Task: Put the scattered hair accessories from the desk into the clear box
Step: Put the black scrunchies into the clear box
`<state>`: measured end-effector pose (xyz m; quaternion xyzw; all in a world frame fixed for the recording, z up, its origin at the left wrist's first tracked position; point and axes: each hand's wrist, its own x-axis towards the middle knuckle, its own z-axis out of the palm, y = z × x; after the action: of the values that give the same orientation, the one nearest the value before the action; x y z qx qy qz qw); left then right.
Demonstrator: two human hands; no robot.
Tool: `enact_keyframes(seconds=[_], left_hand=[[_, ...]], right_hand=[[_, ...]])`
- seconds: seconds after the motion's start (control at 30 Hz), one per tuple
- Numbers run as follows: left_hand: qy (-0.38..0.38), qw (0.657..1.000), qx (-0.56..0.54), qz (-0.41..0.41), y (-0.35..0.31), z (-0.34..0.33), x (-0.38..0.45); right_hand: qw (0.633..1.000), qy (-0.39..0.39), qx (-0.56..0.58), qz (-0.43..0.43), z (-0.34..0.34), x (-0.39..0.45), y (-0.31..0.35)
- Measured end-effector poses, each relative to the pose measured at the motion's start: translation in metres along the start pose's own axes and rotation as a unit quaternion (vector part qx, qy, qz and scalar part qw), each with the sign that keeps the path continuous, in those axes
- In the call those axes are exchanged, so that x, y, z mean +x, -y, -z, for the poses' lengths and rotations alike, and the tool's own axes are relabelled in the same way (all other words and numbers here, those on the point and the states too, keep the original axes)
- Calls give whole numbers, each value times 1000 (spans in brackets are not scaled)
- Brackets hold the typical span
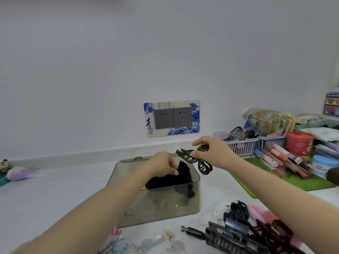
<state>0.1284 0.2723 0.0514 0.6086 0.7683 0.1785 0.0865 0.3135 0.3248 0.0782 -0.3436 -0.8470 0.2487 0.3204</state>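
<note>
The clear smoky box (190,198) stands open on the white desk in front of me. My left hand (163,165) is over the box and pinches a black fabric scrunchie (176,177) that lies partly inside. My right hand (212,153) grips a brown claw clip (194,160) above the box's far right corner. More hair accessories lie scattered at the near edge: black hair ties (236,210), a grey claw clip (227,237), a dark red claw clip (273,233), a black flat clip (194,232) and small pink and clear clips (117,239).
To the right, a green mat (302,182) holds lip products and jars. Behind it are pastel baskets (244,143) with glasses. A double wall socket (172,118) sits behind the box. Small plush toys (15,173) lie at the far left.
</note>
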Motion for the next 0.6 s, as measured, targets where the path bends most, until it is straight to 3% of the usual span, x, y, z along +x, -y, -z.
enact_keyframes(seconds=[0.1,0.23,0.5,0.6], left_hand=[[-21,996,-87,-1,3,19,-11],[22,974,-225,-17,3,53,-40],[55,985,-157,-36,33,75,-75],[-12,989,-145,-15,67,81,-82]], right_hand=[[1000,3,8,9,2,0,5],[998,44,-30,38,1,4,24],[986,141,19,86,-34,13,68],[981,174,35,80,-57,22,86]])
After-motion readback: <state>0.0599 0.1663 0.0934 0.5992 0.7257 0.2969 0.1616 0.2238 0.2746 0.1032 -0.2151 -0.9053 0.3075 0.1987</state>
